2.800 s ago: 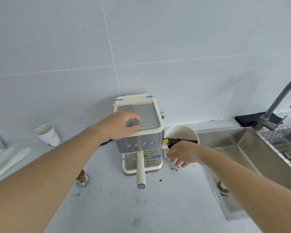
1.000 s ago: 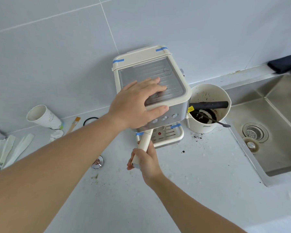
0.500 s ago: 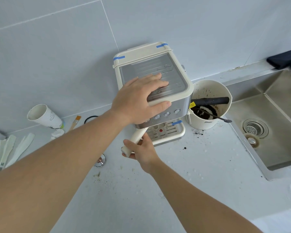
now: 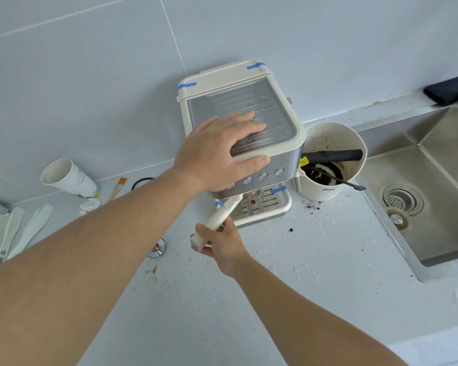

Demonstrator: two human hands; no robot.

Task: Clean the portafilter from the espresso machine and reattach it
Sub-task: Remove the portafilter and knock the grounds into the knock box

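Note:
A cream and steel espresso machine (image 4: 280,120) stands against the tiled wall. My left hand (image 4: 217,151) lies flat on its top, fingers spread and thumb hooked over the front edge. The portafilter's cream handle (image 4: 218,220) sticks out from under the machine, angled to the lower left. My right hand (image 4: 222,241) is wrapped around the end of that handle. The portafilter's head is hidden under the machine's front.
A cream knock box (image 4: 328,165) with coffee grounds, a black bar and a spoon stands right of the machine. The steel sink (image 4: 428,196) lies further right. A paper cup (image 4: 66,178), a brush (image 4: 117,188), pale strips (image 4: 16,231) and a tamper (image 4: 156,248) sit left. Grounds speckle the counter.
My right hand left the knock box and took the portafilter handle, then swung it from pointing straight out to pointing left. My left hand spread flat on the machine's top.

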